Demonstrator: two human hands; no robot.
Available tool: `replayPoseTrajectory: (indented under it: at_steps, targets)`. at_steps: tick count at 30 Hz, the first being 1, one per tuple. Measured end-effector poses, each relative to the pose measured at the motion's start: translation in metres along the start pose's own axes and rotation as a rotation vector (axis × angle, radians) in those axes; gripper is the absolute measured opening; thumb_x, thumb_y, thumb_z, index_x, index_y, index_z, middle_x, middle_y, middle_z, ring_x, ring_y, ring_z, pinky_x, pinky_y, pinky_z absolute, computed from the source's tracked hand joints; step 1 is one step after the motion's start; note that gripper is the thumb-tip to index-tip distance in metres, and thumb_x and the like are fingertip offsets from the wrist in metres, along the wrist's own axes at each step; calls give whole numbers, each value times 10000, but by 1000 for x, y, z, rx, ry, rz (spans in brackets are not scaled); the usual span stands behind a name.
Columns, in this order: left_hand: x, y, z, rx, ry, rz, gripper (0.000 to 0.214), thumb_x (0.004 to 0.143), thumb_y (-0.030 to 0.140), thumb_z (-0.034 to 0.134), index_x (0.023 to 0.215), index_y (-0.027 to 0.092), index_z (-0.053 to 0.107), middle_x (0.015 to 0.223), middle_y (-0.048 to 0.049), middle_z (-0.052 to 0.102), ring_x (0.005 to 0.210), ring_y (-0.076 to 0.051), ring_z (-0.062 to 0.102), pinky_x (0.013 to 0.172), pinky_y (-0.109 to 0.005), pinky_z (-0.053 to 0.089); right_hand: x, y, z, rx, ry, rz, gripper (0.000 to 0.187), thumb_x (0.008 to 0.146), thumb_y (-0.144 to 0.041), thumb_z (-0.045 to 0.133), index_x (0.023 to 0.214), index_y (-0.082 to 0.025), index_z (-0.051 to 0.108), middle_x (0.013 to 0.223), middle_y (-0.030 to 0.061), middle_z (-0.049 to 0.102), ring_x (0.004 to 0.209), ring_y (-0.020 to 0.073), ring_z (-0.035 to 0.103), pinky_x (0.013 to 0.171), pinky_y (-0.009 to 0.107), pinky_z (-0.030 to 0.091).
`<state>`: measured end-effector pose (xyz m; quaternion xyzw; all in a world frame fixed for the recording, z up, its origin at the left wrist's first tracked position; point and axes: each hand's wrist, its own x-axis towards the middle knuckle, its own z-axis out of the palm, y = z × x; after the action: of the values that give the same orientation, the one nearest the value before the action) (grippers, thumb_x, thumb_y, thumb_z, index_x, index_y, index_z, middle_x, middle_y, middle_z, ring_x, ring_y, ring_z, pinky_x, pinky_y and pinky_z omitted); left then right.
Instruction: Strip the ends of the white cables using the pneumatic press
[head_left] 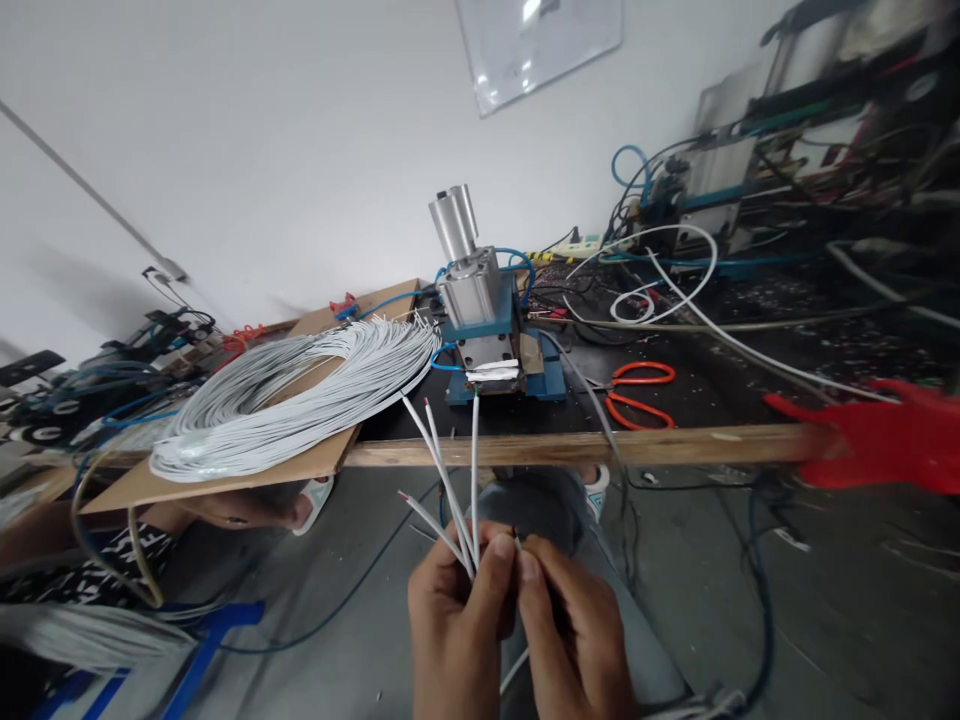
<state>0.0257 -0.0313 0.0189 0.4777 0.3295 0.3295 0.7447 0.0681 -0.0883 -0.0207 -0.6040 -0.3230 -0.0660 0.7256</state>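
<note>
Straight ahead of the hands, past the wooden table edge that crosses between, stands a machine with silver cylinders on a blue base. To the left of it, ahead and left of the hands, a big coil of white cable lies on cardboard, which overhangs the edge. Ahead and to the right, orange-handled scissors rest near the edge, with a loose white cable looping behind them; farther right, a red item is blurred. Left of the hands and lower down is a blue frame; another person's leg shows under the cardboard.

The left hand grips a few white cables, which fan upward from its fingers in front of the machine's base. They are slim and smooth, one leaning well left, some with reddish tips. Against the left thumb, the right hand pinches a cable end with a dark reddish tip, mostly hidden by the fingers.
</note>
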Motion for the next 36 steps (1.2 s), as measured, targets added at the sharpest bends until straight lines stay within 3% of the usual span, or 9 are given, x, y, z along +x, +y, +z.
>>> replayPoseTrajectory:
  at_steps: [6,10,16,18,22,24,26,30,36]
  targets:
    - [1,10,-3,113,-41,27,537,556,576,1004,728,143,736,561,26,547,501,-68,421,491,-161,357,1,-5,-9,-55,-120,-50,299,1091,-196,429,827,-244,560,707,-18,625,605,138,635,623,261,482]
    - [6,14,-7,167,-48,63,362,642,394,970,716,152,711,561,22,571,525,-90,490,535,-164,409,0,3,-13,-128,-208,-82,269,1084,-149,422,850,-245,512,794,-18,654,705,121,668,641,232,469]
    - [34,35,-28,682,-511,59,124,763,208,788,674,162,716,553,19,536,516,-99,434,498,-177,333,14,11,-51,-313,-509,-129,246,1099,-252,450,882,-241,566,780,-34,651,682,135,643,623,251,456]
    - [37,35,-27,752,-546,47,143,760,214,801,651,161,723,543,27,498,517,-91,389,495,-178,302,19,8,-61,-319,-577,-100,274,1094,-264,468,835,-239,553,748,-46,635,655,131,623,626,252,450]
    - [25,18,-19,465,-252,88,352,723,467,911,669,165,739,567,15,558,534,-84,419,515,-151,361,12,3,-40,-225,-303,-14,367,1094,-265,427,728,-234,438,650,-54,555,569,108,548,556,248,378]
    - [17,7,-18,250,-108,-15,443,619,550,974,723,176,759,592,9,613,545,-99,502,522,-150,426,2,6,-15,-207,-29,-5,390,1110,-308,366,738,-238,458,645,-33,568,571,122,567,545,266,369]
    - [12,-4,-19,82,-9,-119,482,526,519,1027,774,192,775,631,5,664,592,-136,600,550,-175,499,-8,9,5,-209,60,-4,389,1121,-305,336,782,-236,513,657,-18,601,575,129,597,557,271,385]
    - [11,-21,-18,-42,75,-119,476,527,462,1044,814,185,783,663,7,686,641,-149,641,587,-183,542,-19,14,15,-213,99,45,384,1132,-309,361,813,-240,564,677,-17,636,604,132,643,587,250,426]
    - [17,-37,-6,-36,-22,-100,429,671,498,977,830,162,762,675,1,663,631,-128,591,581,-176,519,-14,24,2,-99,32,187,359,1132,-329,391,933,-240,676,802,4,735,714,143,704,636,217,484]
